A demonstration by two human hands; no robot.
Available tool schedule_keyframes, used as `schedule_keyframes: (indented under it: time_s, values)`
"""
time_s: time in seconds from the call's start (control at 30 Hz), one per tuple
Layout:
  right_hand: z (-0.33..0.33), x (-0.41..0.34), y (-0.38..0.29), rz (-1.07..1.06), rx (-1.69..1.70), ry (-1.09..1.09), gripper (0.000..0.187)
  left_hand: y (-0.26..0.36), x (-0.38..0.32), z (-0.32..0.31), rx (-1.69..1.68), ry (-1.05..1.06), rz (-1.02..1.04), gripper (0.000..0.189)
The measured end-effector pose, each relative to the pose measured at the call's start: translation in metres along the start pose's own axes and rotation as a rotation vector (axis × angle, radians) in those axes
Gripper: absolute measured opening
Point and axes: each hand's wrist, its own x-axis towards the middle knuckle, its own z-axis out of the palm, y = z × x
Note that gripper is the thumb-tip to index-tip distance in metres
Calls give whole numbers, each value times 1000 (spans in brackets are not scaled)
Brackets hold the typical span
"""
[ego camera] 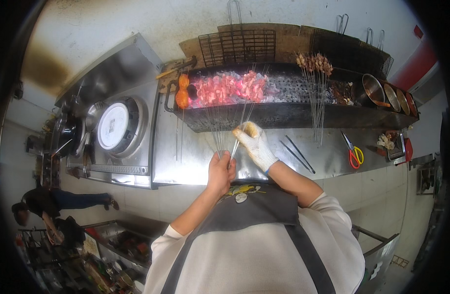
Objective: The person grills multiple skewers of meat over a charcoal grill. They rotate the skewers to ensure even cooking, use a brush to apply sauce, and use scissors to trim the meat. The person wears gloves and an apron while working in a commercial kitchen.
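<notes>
Thin metal skewers [218, 134] fan out from my bare left hand [220, 172], which grips their lower ends. Their upper parts carry pinkish meat pieces [221, 88] above glowing charcoal in a long black grill [225, 117]. On my right hand [255, 143] is a white knitted work glove, stained at the fingers. It pinches a few skewers toward the right side of the fan, above my left hand. The exact number in each hand cannot be made out.
More meat skewers [315, 62] lie across the grill's right part, beside several metal bowls [373, 88]. Tongs [297, 154] and scissors [353, 152] rest on the steel counter [180, 169]. An orange skewered item [182, 92] is at the left end. A person [45, 205] stands far left.
</notes>
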Motion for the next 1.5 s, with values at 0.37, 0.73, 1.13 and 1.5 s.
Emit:
schedule_keyframes:
  time_s: [0.37,0.73,1.13,1.5]
  values:
    - [-2,8,0,91,-43,-36,26,5,3,3,-37,16,-18,15]
    - [3,4,-2,84,-9,-21,27,1,7,-5,-59,-37,-33,10]
    - [1,14,8,93,-88,-79,29,6,5,0,-39,-35,-17,12]
    - [0,18,3,57,-282,-91,28,6,5,-3,-29,-12,-9,14]
